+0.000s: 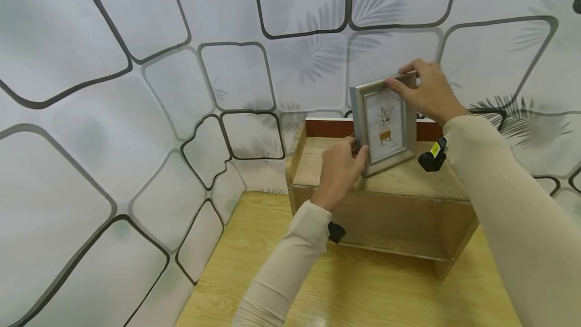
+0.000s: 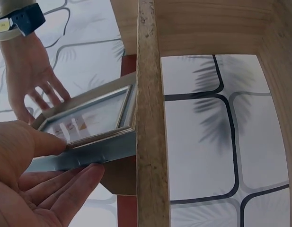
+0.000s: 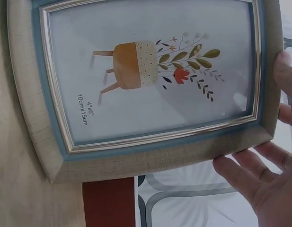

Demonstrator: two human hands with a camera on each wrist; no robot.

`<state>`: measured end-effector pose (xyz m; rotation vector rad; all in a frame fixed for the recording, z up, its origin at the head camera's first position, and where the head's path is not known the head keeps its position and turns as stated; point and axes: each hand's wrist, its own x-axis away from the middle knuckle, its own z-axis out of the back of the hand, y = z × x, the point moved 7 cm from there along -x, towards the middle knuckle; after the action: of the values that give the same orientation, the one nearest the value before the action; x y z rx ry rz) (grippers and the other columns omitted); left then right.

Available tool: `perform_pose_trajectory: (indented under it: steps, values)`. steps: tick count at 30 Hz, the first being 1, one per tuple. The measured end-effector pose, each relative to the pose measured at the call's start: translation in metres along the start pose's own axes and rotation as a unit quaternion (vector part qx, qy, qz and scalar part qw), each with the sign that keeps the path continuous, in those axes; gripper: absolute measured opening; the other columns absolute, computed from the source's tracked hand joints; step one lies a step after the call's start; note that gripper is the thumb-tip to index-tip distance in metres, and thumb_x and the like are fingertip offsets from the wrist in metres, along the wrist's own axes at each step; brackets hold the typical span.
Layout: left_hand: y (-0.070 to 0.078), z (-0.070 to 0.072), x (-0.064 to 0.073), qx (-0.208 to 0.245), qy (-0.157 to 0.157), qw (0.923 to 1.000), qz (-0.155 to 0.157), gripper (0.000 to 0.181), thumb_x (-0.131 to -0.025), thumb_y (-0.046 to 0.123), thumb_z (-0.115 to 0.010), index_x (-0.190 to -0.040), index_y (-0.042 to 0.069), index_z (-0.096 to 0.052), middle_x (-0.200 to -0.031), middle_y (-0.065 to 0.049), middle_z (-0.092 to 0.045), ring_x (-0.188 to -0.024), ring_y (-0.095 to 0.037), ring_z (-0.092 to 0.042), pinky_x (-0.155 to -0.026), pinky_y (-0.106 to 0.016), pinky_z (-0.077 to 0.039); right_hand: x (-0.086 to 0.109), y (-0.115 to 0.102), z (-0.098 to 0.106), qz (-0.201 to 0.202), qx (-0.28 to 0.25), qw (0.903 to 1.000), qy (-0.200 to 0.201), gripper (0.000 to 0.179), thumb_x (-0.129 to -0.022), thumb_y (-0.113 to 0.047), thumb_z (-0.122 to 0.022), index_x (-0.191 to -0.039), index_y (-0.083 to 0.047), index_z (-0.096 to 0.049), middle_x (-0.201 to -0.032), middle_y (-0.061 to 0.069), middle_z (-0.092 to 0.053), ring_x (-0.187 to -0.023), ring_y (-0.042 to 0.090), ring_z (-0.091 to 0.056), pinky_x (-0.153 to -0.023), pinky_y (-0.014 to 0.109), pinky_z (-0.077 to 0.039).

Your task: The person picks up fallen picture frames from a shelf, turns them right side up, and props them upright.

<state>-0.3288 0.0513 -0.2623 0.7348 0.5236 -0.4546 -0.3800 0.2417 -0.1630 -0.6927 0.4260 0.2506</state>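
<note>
A silver-grey picture frame [image 1: 385, 119] with a plant print behind its front stands tilted on the top board of a small wooden shelf [image 1: 313, 163]. With thumb and fingers, my left hand [image 1: 339, 171] grips its lower left side. My right hand [image 1: 430, 94] holds the upper right corner, the thumb on the front and the fingers over the top edge. In the left wrist view the left thumb lies on the frame's [image 2: 96, 140] front border, with the fingers along its blue-grey side. The right wrist view shows the print and the border [image 3: 160, 165] close up.
Below the top board the shelf has an open compartment [image 1: 386, 221]. A reddish-brown strip [image 1: 328, 127] runs along the shelf's back edge. The shelf stands on a yellow wood-grain surface [image 1: 254, 246], close to patterned walls [image 1: 236, 79] at the left and behind.
</note>
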Motion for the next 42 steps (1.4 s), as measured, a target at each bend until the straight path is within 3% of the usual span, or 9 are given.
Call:
perform_pose_trajectory:
  steps: [4, 8, 13, 21, 31, 42]
  values:
    - [-0.004, 0.0, -0.003, 0.004, -0.003, 0.9999, 0.009, 0.027, -0.1, 0.023, -0.065, -0.113, 0.0, -0.073, -0.094, -0.005, -0.078, -0.082, -0.013, -0.073, -0.082, -0.034, -0.056, 0.005, 0.003, 0.004, -0.046, 0.028, 0.9985, 0.005, 0.08, -0.096, -0.063, -0.053, -0.145, -0.001, -0.044, -0.148, 0.036, -0.027, -0.122, 0.054, -0.04, -0.1, 0.07, -0.035]
    - [-0.007, -0.001, -0.005, 0.014, -0.007, 0.9996, 0.022, 0.031, -0.101, 0.022, -0.065, -0.119, -0.003, -0.071, -0.098, -0.008, -0.078, -0.089, -0.016, -0.074, -0.092, -0.039, -0.053, 0.009, 0.005, 0.007, -0.065, 0.056, 0.9961, 0.021, 0.082, -0.095, -0.067, -0.052, -0.143, -0.001, -0.047, -0.143, 0.037, -0.031, -0.107, 0.056, -0.047, -0.093, 0.07, -0.039]
    - [-0.009, -0.001, -0.006, 0.003, -0.005, 0.9996, 0.027, 0.032, -0.101, 0.022, -0.064, -0.121, -0.002, -0.07, -0.099, -0.008, -0.077, -0.09, -0.017, -0.074, -0.089, -0.038, -0.054, 0.012, 0.005, 0.009, -0.066, 0.074, 0.9943, 0.037, 0.078, -0.096, -0.065, -0.052, -0.138, 0.001, -0.05, -0.137, 0.038, -0.034, -0.094, 0.055, -0.048, -0.084, 0.068, -0.042]
    - [-0.01, -0.001, -0.012, -0.014, 0.006, 0.9997, 0.019, 0.029, -0.1, 0.02, -0.065, -0.119, -0.001, -0.072, -0.109, -0.01, -0.076, -0.099, -0.022, -0.073, -0.086, -0.037, -0.056, 0.016, 0.002, 0.013, -0.074, 0.095, 0.9909, 0.061, 0.077, -0.096, -0.065, -0.05, -0.135, 0.001, -0.05, -0.136, 0.038, -0.035, -0.096, 0.058, -0.048, -0.081, 0.069, -0.041]
    - [-0.012, -0.005, -0.017, -0.021, 0.011, 0.9995, 0.018, 0.028, -0.101, 0.019, -0.063, -0.12, 0.002, -0.074, -0.111, -0.009, -0.075, -0.099, -0.024, -0.073, -0.084, -0.039, -0.056, 0.023, -0.006, 0.015, -0.107, 0.131, 0.9798, 0.106, 0.076, -0.096, -0.066, -0.048, -0.131, 0.001, -0.051, -0.13, 0.035, -0.039, -0.09, 0.052, -0.051, -0.069, 0.061, -0.043]
    - [-0.011, -0.01, -0.017, -0.004, 0.015, 0.9997, 0.02, 0.026, -0.101, 0.019, -0.065, -0.119, 0.003, -0.074, -0.111, -0.007, -0.075, -0.099, -0.023, -0.073, -0.084, -0.039, -0.056, 0.031, -0.005, 0.016, -0.118, 0.151, 0.973, 0.129, 0.076, -0.097, -0.066, -0.046, -0.133, 0.0, -0.05, -0.129, 0.034, -0.038, -0.093, 0.053, -0.051, -0.074, 0.067, -0.044]
